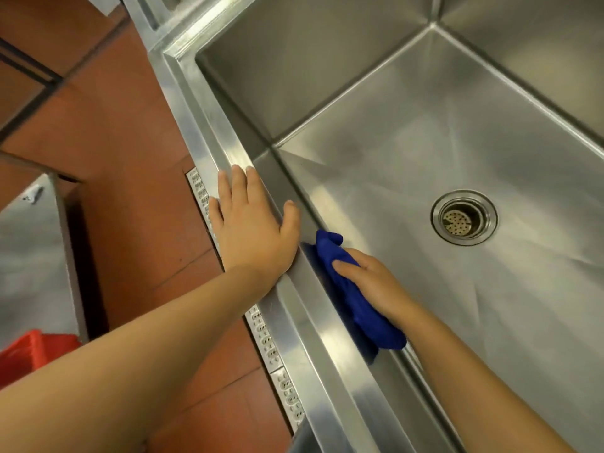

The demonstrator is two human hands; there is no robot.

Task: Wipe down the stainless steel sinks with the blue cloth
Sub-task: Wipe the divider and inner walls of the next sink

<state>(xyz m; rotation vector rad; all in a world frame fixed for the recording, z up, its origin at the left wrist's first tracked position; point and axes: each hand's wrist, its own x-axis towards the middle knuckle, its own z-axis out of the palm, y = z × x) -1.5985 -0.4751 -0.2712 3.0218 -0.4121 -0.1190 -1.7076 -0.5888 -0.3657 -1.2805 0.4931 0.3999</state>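
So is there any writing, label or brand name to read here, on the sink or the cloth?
None. The sink, the blue cloth, the drain and the red crate show no readable words, numbers or logos.

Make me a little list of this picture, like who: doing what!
sink: shiny steel, round drain in the bottom
left hand: flat on the sink's front rim
right hand: holds the blue cloth against the near inside wall
blue cloth: bunched up, inside the sink
floor: red tiles
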